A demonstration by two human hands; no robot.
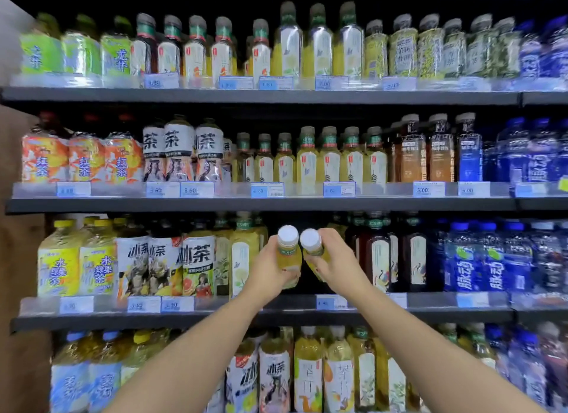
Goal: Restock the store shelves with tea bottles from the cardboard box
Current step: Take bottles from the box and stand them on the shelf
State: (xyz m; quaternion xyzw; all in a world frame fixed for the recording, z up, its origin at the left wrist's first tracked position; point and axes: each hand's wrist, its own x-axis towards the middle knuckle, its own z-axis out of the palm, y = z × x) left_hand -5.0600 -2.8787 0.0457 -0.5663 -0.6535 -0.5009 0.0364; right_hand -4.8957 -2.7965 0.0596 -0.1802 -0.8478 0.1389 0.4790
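"Facing the third shelf (pixel 92 322), what did we hold?"

"We held two yellow tea bottles with white caps. The left hand (pixel 266 272) had its fingers curled round the left bottle (pixel 289 252); the right hand (pixel 336 266) had its fingers clamped on the right bottle (pixel 313 248)."

"Where were they?"

"We held them close together, caps tilted toward us, above the shelf's front edge, before a dark gap between the pale yellow bottles (pixel 242 255) and the dark red bottles (pixel 378 259)."
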